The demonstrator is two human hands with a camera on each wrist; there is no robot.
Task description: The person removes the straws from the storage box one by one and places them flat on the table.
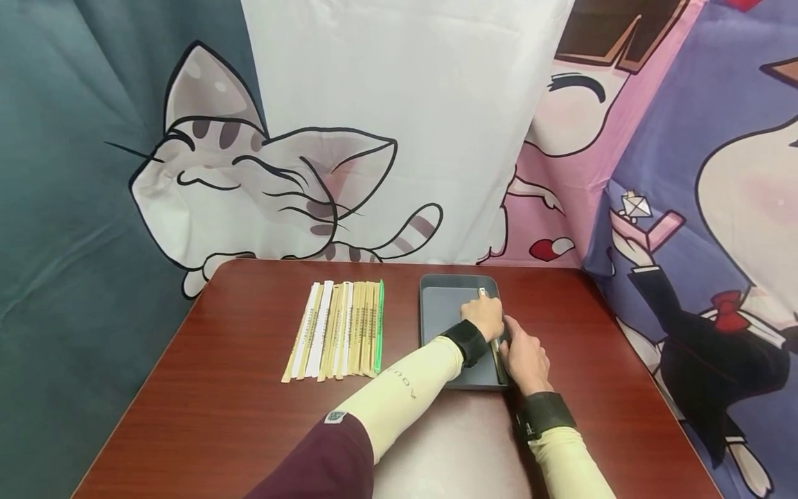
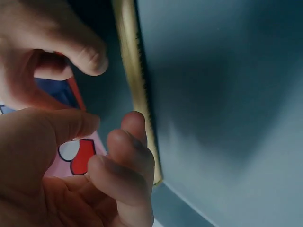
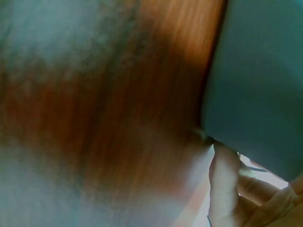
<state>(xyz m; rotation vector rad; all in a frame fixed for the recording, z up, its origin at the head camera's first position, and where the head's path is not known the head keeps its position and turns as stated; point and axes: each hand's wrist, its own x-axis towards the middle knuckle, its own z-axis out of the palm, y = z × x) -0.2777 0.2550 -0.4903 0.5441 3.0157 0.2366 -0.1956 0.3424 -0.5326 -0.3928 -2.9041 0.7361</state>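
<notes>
A narrow tan packet (image 1: pixel 497 357), with print along it in the style of a chopstick sleeve, lies lengthwise by the right side of a grey tray (image 1: pixel 445 305). Over it is my left hand (image 1: pixel 483 315). In the left wrist view, loosely bent fingers (image 2: pixel 135 137) rest at the packet's edge, and the thumb is apart from them. My right hand (image 1: pixel 526 357) is at the tray's right rim. Its index finger and thumb stand apart in the left wrist view, with nothing between them. In the right wrist view its fingers (image 3: pixel 225 184) show beside the tray's corner.
On the table (image 1: pixel 237 333), left of the tray, several slim packets (image 1: pixel 337 329) lie side by side in a row, tan and white, with a green packet (image 1: pixel 379 326) at the right end. A printed cloth (image 1: pixel 405 83) with cartoon figures hangs behind the table.
</notes>
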